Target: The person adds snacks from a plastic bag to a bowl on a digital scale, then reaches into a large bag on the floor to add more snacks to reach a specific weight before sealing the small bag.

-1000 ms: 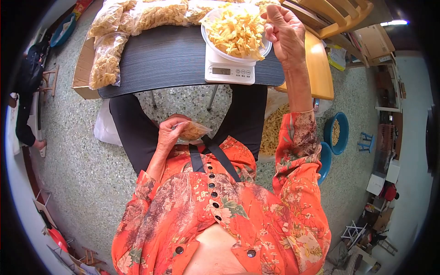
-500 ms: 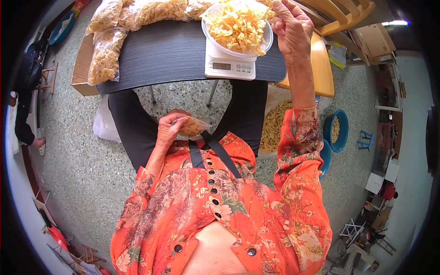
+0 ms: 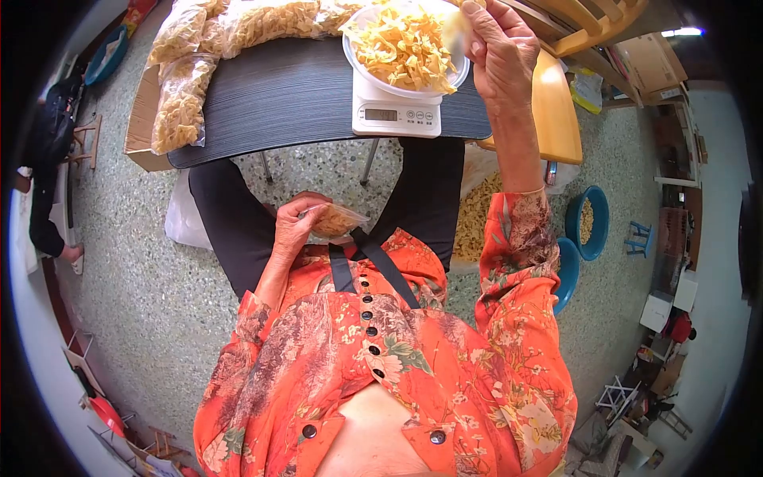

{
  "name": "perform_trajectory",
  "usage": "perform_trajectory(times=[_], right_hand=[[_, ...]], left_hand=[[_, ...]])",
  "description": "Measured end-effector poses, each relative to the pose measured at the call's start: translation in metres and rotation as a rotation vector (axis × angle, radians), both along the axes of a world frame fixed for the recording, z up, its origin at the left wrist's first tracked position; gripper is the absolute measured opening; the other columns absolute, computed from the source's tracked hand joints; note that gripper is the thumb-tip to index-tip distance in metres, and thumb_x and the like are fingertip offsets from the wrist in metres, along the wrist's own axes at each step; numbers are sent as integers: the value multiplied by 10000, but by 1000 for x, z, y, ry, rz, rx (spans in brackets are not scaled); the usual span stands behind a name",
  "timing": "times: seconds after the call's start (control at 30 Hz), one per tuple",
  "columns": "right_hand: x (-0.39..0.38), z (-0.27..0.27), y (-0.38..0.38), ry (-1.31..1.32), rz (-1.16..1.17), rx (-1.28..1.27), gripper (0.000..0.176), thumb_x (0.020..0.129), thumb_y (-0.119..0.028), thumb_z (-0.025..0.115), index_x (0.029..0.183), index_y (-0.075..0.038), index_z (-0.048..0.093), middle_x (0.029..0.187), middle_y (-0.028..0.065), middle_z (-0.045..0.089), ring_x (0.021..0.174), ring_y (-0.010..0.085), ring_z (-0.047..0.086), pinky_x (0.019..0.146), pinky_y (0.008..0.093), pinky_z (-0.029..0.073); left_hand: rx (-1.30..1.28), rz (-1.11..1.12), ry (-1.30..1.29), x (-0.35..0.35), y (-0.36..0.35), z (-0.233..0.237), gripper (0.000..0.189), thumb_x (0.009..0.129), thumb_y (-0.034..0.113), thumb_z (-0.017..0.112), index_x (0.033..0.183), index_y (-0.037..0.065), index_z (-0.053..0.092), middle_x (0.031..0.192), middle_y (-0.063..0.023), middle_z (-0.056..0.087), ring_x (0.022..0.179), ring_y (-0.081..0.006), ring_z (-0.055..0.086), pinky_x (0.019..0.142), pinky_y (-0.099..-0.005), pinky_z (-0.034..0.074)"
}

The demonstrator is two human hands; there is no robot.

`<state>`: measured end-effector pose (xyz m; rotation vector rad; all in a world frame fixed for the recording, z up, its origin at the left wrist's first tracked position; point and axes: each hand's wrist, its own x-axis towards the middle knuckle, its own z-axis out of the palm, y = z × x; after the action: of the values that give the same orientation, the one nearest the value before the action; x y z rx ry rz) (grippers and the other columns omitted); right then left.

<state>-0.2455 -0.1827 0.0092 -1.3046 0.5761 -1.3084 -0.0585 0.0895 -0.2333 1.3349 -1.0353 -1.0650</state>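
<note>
In my lap, my left hand (image 3: pixel 296 224) is closed round a small clear plastic bag (image 3: pixel 338 220) that has yellowish dried strips inside. My right hand (image 3: pixel 509 56) is raised over the right rim of a white bowl (image 3: pixel 355 60), thumb and fingers pinched on a pale dried piece (image 3: pixel 456 36), blurred at its edge. Dried yellow strips (image 3: pixel 407 48) are heaped in the bowl. Under it is a white digital scale (image 3: pixel 395 119), standing near the front edge of the dark table (image 3: pixel 278 99); its display digits are too faint to read.
Filled clear bags (image 3: pixel 181 103) line the table's left and back. A cardboard box (image 3: pixel 143 119) stands at its left side, a wooden chair (image 3: pixel 556 107) at its right. A large bag of dried strips (image 3: pixel 477 219) and blue basins (image 3: pixel 588 226) are on the floor. Another person's leg (image 3: pixel 44 199) shows far left.
My right hand has shifted slightly, and the piece in its fingers now hangs lower over the bowl's rim. The view has tilted a little. My left hand stays on the bag.
</note>
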Motion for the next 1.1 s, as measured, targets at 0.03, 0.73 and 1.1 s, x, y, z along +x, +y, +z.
perform_trajectory(times=[0.03, 0.73, 1.1], right_hand=[[0, -1, 0, -14, 13, 5, 83, 934, -75, 685, 992, -17, 673, 690, -39, 594, 473, 6, 440, 437, 161, 352], [-13, -27, -22, 100, 97, 13, 167, 927, -72, 698, 1053, 34, 670, 755, 9, 617, 547, 21, 464, 460, 179, 323], [-4, -8, -9, 187, 16, 31, 141, 934, -113, 696, 1006, 7, 676, 807, 60, 704, 506, 0, 506, 420, 137, 363]], left_hand=[[8, -1, -5, 0, 0, 0, 96, 876, 4, 672, 944, -25, 732, 964, -86, 727, 918, -161, 670, 844, -278, 510], [60, 15, 40, 1, 2, 3, 107, 885, 23, 668, 954, -27, 733, 958, -79, 722, 896, -143, 661, 808, -266, 512], [65, 33, 27, 1, 1, 4, 104, 884, 35, 676, 949, -16, 740, 918, -62, 725, 870, -124, 659, 805, -263, 510]])
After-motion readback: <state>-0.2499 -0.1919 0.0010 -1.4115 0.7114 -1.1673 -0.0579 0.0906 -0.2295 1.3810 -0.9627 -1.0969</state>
